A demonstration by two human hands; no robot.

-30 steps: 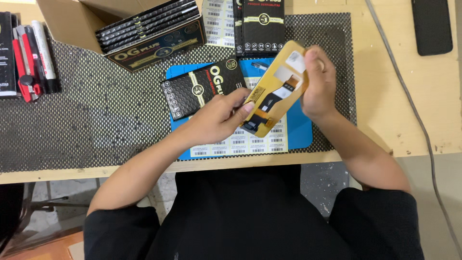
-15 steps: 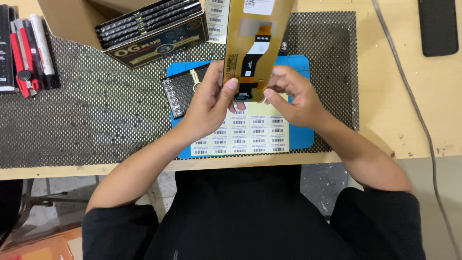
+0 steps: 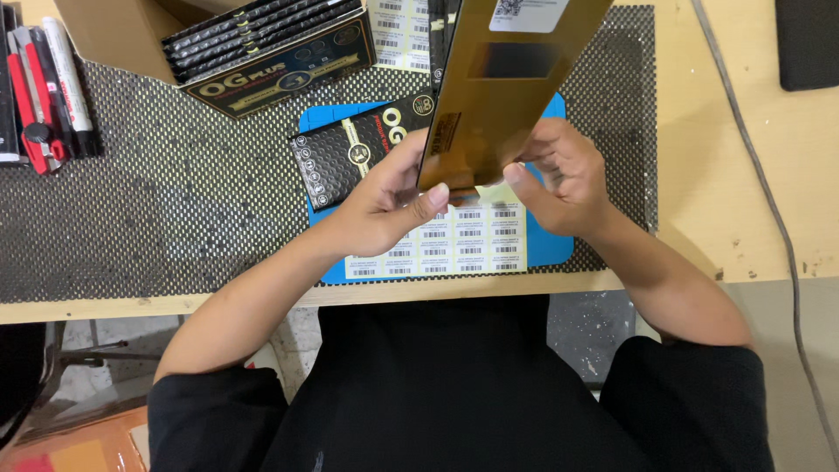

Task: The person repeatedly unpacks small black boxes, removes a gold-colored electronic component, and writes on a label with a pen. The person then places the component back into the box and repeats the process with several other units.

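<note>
Both my hands hold a long flat gold package (image 3: 507,87) upright over the desk, its lower end pinched between them. My left hand (image 3: 384,201) grips the lower left edge, thumb on the front. My right hand (image 3: 559,175) grips the lower right corner. A white label sits near the package's top. Under my hands lies a white sheet of barcode stickers (image 3: 446,245) on a blue mat (image 3: 551,249). A flat black and gold box (image 3: 350,153) lies on the mat just left of my left hand.
A cardboard box (image 3: 105,35) at the back left holds a stack of flat black and gold boxes (image 3: 271,52). Markers and red tools (image 3: 44,87) lie at the far left. A black mesh mat (image 3: 175,201) covers the wooden desk (image 3: 743,175). A cable (image 3: 769,218) runs down the right side.
The gold package has swung from a tilt at the right to upright and closer to the camera. Both hands have shifted to its lower end.
</note>
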